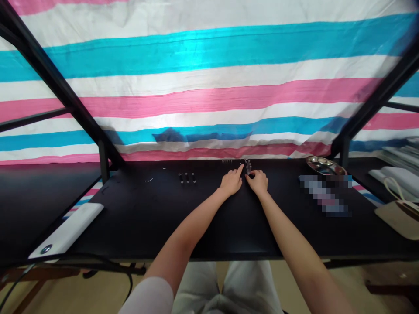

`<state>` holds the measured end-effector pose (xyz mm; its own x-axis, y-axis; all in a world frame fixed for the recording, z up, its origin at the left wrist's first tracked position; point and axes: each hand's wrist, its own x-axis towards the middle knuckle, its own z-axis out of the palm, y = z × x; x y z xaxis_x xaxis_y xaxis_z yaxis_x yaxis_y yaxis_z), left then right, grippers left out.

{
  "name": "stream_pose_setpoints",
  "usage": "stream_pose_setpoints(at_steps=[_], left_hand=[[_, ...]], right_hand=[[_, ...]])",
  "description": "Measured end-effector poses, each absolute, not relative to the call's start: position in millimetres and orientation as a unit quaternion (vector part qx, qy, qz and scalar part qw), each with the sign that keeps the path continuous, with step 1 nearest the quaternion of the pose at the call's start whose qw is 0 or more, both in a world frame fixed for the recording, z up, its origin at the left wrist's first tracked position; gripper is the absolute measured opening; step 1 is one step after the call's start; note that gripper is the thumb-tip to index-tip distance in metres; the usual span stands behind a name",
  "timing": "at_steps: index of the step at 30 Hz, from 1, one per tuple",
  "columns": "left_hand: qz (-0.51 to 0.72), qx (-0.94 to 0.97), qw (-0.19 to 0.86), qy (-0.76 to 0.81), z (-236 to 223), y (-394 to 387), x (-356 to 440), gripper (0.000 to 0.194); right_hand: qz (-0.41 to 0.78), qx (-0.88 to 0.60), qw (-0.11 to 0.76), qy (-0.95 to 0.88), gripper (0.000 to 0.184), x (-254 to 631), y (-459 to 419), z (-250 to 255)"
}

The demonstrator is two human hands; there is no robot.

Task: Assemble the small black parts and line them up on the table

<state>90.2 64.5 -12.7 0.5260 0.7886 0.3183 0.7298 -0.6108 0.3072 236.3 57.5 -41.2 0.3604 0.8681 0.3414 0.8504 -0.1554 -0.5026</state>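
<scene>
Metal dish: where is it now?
Head view: metal dish sits at the black table's far right, by the frame post, right of both hands.

Both bare arms stretch forward from the bottom of the view and converge toward the middle, forearms angled inward so the wrists end up close together. The left hand (231, 182) lies palm down, knuckles up, its index finger extended forward and slightly to the right while the other fingers curl loosely. The right hand (258, 181) sits just beside it, also palm down, its fingers bent and drawn together at the tips in a pinch near the left index fingertip. A short pale sleeve covers the left upper arm.
</scene>
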Motion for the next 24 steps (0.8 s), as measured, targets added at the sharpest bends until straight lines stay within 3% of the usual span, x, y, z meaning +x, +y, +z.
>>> stream_pose_setpoints(at_steps=[5,14,24], left_hand=[[0.216,0.876,0.056,0.428,-19,77,100,0.053],[0.308,0.814,0.139,0.473,-23,81,89,0.021],[0.482,0.637,0.445,0.405,-35,101,77,0.010]], right_hand=[[0.014,-0.757,0.327,-0.566,0.021,237,59,-40],[0.038,-0.757,0.327,-0.564,0.018,241,63,-41],[0.027,-0.715,0.332,-0.615,0.011,240,55,-44]])
